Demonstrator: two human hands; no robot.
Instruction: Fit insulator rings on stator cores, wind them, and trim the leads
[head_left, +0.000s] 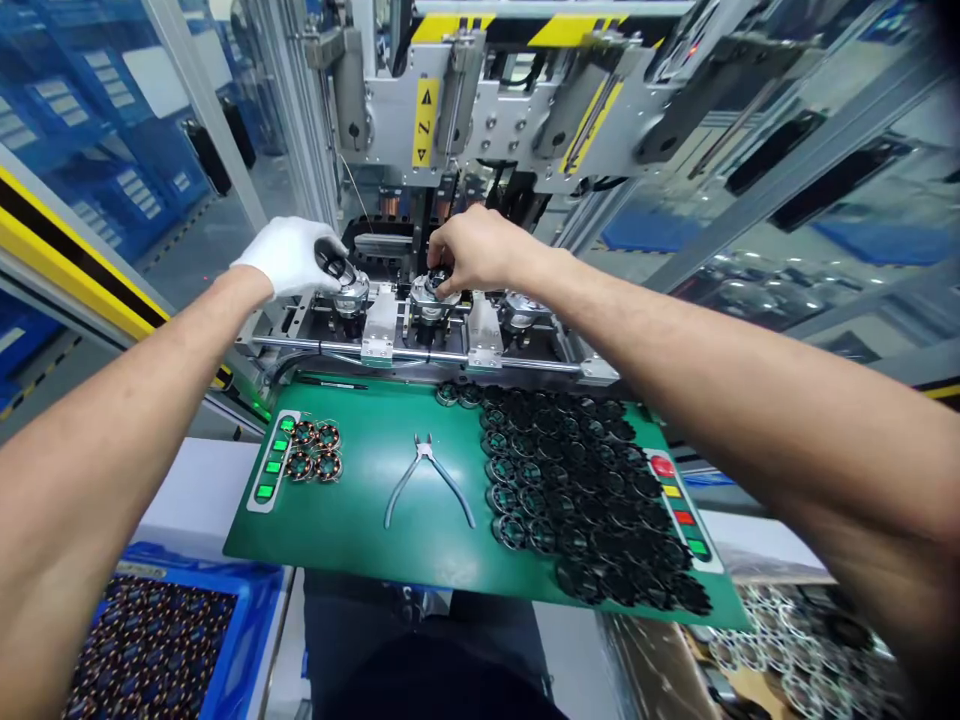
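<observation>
My left hand (291, 257), in a white glove, grips a black stator core (334, 263) between thumb and fingers, tilted above the left metal holder (351, 296). At the middle metal holder (430, 308), the bare fingers of my right hand (486, 248) close from above around another black stator core (437, 281), which they partly hide. The right metal holder (521, 312) has neither hand on it. Below the holders, on the green work surface (375, 400), black stator cores (585, 480) lie in rows and stacks at the right. Several copper-wound stators (315, 452) sit at the left.
Cutting pliers (426, 475) lie mid-surface, their handles towards me. A black pen (330, 383) rests along the back edge. Button panels (275, 462) flank both sides. A blue crate (172, 640) of wound stators stands lower left; metal rings (795, 650) lie lower right. Machine heads (487, 110) hang overhead.
</observation>
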